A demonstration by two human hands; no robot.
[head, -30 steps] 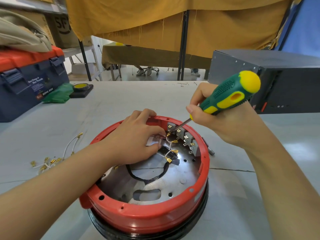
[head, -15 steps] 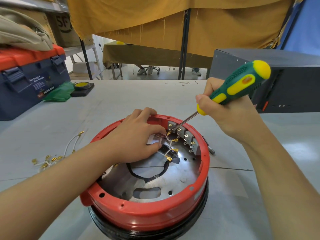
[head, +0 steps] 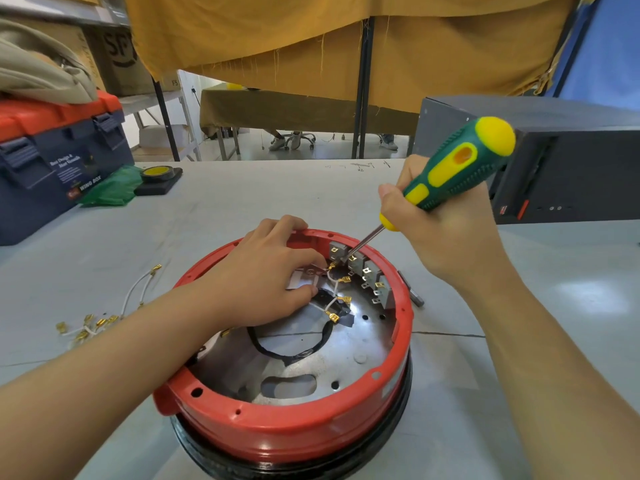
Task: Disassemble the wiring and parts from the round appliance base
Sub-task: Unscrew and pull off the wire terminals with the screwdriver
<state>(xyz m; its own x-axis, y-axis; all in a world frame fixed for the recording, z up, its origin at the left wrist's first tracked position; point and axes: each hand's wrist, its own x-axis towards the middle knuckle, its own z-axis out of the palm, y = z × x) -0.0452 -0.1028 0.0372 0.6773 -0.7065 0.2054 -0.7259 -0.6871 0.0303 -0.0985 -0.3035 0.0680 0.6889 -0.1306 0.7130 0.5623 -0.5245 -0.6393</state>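
— your screwdriver (head: 450, 174) handle has swung higher; where's the base?
— red base (head: 294, 427) sits on the table (head: 242, 195); your right hand (head: 446, 233) grips the screwdriver, your left hand (head: 263, 278) pinches wiring (head: 334, 289) inside

Blue toolbox (head: 52, 168); tape roll (head: 156, 174); dark metal box (head: 568, 161)

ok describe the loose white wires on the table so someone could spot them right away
Start at the round red appliance base on the grey table. Look just left of it, outside the rim: a small pile of thin white wires with brass clips lies loose there, unlike the wires inside.
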